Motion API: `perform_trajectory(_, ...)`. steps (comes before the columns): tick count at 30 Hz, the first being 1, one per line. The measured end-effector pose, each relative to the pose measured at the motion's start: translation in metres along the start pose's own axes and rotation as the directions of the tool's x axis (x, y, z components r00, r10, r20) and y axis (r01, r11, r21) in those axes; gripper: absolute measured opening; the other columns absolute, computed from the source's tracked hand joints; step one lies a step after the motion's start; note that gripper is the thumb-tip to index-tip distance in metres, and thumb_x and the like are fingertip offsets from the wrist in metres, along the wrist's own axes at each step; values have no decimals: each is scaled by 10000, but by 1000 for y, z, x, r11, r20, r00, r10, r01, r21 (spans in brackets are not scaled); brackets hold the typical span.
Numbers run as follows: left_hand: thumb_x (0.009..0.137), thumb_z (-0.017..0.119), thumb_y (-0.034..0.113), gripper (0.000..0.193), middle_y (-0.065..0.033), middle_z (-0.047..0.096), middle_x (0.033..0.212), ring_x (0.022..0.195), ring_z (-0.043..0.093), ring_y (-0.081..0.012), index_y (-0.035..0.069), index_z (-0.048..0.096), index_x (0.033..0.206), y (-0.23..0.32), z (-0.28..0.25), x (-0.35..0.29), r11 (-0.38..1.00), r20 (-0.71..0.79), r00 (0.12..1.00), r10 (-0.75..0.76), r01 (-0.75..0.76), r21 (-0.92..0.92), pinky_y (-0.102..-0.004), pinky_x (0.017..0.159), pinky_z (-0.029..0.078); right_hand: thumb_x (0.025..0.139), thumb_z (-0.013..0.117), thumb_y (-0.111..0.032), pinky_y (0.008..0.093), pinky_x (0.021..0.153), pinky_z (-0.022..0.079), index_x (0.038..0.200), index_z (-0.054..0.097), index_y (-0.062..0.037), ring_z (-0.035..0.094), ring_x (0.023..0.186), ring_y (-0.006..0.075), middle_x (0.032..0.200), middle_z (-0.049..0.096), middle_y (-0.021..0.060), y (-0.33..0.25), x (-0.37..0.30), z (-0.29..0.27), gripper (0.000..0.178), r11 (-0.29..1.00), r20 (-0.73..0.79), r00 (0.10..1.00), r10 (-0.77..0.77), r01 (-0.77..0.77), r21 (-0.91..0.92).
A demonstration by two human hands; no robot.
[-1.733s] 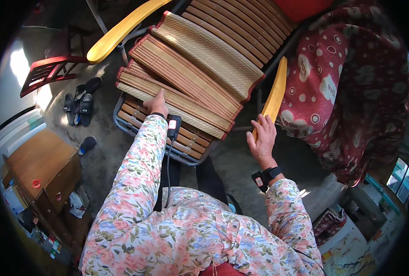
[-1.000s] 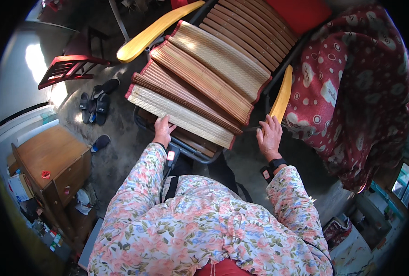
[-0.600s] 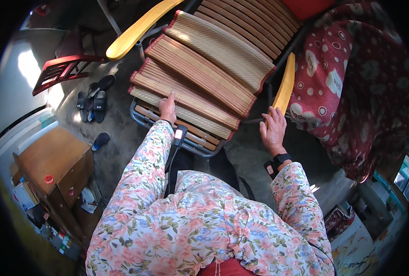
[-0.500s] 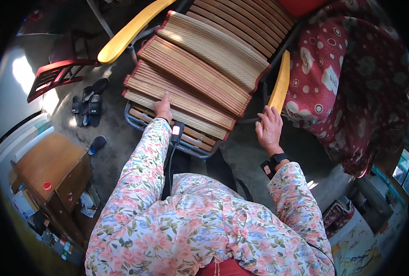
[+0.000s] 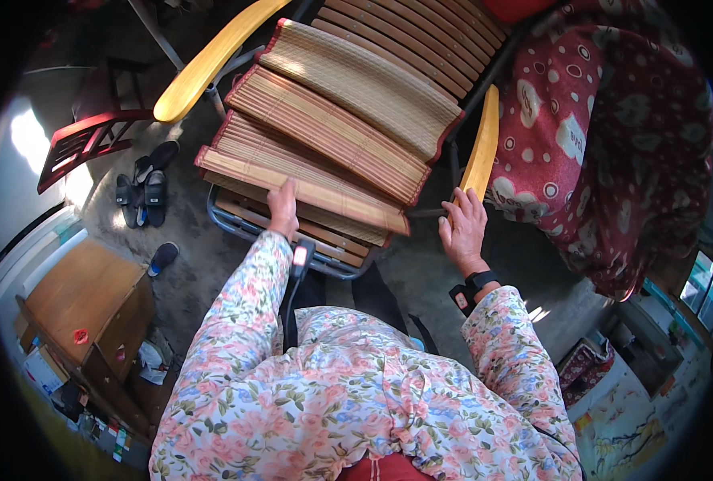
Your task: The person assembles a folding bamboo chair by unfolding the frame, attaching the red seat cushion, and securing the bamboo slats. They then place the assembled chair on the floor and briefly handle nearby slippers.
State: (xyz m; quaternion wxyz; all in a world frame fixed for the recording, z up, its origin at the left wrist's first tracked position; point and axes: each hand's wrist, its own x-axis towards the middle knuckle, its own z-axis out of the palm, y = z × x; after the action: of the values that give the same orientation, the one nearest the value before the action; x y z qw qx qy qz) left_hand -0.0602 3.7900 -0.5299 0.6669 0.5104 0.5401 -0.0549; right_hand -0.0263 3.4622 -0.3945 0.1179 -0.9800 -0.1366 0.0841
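A folded bamboo mat [image 5: 332, 148] with dark red edging lies in stacked pleats on the slatted seat of a reclining chair [image 5: 291, 255]. My left hand [image 5: 283, 210] is closed at the front edge of the mat, whose nearest fold is raised and tilted there. The thumb and what it presses on are partly hidden. Over at the right, my right hand [image 5: 465, 227] is on the front end of the chair's yellow wooden armrest [image 5: 482, 148], fingers bent over its tip. A second yellow armrest [image 5: 204, 68] stands to the mat's left, untouched.
A red patterned blanket [image 5: 549, 160] hangs in a big heap right of the chair. Left on the floor are dark slippers [image 5: 156, 196] and a small red chair [image 5: 92, 136]. A wooden cabinet [image 5: 84, 289] stands at the lower left.
The mat's front fold has risen and tipped toward me along with my left hand. My right hand stays at the armrest's end. The whole view has shifted slightly.
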Motion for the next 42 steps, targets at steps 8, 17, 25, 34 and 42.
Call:
perform_trajectory(8,826,574,161,206,-15,567,810,732,495,-77,-42,599,856,-5,-82,-91,997,116,990,75,-73,-21,-248,654,408,692,581,-200,437,991,227,967,592,-104,317,1208,314,1223,449,93,1,-1,-1,292,1000,12,1000,-19,19,-7)
perform_trajectory(17,769,611,104,248,-42,572,895,801,530,-113,-16,543,975,-46,-118,-90,972,-144,989,-39,4,-235,-255,703,429,692,605,-215,455,968,244,981,575,-104,331,1193,312,1197,450,99,-8,7,-8,311,996,104,994,-32,40,-77)
perform_trajectory(25,789,572,67,394,-90,525,1058,961,518,-175,-22,426,1144,-42,-106,-109,917,-223,975,10,-98,-387,-288,839,416,769,563,-327,389,846,412,1041,545,-8,539,952,342,1036,553,195,-17,133,53,420,905,556,791,-254,-9,425)
perform_trajectory(34,825,533,92,393,-117,495,1145,1069,475,-198,-30,406,1176,-48,-112,-112,915,-147,989,-16,-45,-400,-313,917,374,677,655,-360,443,905,368,1199,410,-58,415,1114,367,1171,459,192,-30,166,146,651,985,600,792,111,-169,40)
perform_trajectory(42,824,536,86,412,-114,489,1144,1061,473,-191,-21,389,1194,-46,-119,-115,922,-114,991,-68,18,-386,-315,910,385,651,682,-363,459,824,403,1044,508,-77,462,1046,330,1101,482,158,-43,169,161,517,983,490,853,181,-151,-100)
